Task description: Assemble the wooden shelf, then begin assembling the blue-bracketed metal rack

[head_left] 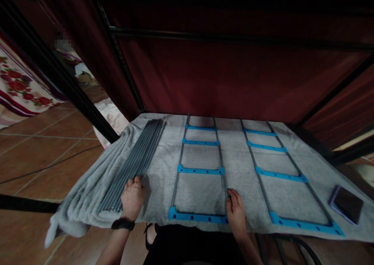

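Note:
My left hand [133, 195] rests at the near right edge of a row of long grey rods [137, 152], its fingers curled in on a rod there. My right hand [236, 212] is closed around the right side rod of a ladder-like frame [201, 171], close to its nearest blue crosspiece. This frame has two grey side rods joined by several blue crosspieces with holes. A second frame [281, 174] of the same kind lies flat to its right. My palms and the undersides of my fingers are hidden.
A grey blanket [201, 195] covers the work surface. A phone [347, 203] lies at the right edge. Dark metal posts [78, 97] and a red curtain [216, 78] stand around it. A cable [49, 165] runs over the tiled floor at left.

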### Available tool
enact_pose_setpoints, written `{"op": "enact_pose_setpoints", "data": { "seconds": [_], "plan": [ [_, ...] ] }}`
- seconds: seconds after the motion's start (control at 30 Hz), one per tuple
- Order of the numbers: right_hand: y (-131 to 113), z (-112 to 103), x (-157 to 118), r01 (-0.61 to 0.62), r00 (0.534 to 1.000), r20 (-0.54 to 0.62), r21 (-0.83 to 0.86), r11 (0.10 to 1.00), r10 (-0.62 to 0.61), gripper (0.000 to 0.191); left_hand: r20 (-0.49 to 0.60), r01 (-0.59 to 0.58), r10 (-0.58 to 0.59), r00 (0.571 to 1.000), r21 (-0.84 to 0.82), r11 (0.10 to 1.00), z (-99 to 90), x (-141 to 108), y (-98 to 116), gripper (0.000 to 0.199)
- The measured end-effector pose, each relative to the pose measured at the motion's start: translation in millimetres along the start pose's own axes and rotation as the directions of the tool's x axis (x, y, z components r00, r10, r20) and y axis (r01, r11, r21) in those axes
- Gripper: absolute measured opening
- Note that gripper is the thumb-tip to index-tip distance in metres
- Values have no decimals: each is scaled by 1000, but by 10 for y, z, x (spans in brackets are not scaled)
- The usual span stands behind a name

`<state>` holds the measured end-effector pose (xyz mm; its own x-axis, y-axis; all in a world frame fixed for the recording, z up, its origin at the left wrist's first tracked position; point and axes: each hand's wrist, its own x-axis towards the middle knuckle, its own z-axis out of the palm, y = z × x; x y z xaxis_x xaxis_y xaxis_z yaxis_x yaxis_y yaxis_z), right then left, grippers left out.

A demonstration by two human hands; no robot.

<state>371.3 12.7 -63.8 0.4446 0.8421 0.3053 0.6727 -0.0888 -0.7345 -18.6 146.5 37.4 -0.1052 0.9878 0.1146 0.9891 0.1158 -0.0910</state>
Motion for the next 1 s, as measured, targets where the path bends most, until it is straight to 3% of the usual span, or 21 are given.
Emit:
{"op": "enact_pose_setpoints", "data": {
  "seconds": [0.1, 0.2, 0.33, 0.5, 0.67, 0.8, 1.0],
  "plan": [
    [10, 11, -7, 1, 1000, 0, 6, 1000, -1, 44, -12, 29, -31, 999, -112, 993, 40, -24, -43, 34],
    [22, 24, -4, 3, 1000, -2, 19, 1000, -3, 43, -12, 59, -67, 998, -335, 940, 144, -16, -90, 36],
    [13, 26, 11, -3, 1000, -16, 46, 999, 4, 42, 108, 152, -107, 988, -687, 710, 222, -9, -54, 31],
    [-118, -24, 49, -15, 999, -39, 103, 995, 19, 41, 89, 54, 53, 995, -880, 471, 46, -165, 277, 34],
    [-421, -45, 210, -52, 998, -10, 262, 964, 57, 39, 93, -1, 225, 970, -922, 387, -180, -401, 768, 33],
    [-712, 25, 390, -234, 972, 117, 502, 832, 203, 40, 127, -17, 349, 928, -924, 381, -288, -584, 1086, 27],
    [-1137, 89, 470, -526, 850, 463, 721, 450, 252, 51, 162, -23, 486, 859, -936, 353, -348, -828, 1312, 19]
  ]
}}
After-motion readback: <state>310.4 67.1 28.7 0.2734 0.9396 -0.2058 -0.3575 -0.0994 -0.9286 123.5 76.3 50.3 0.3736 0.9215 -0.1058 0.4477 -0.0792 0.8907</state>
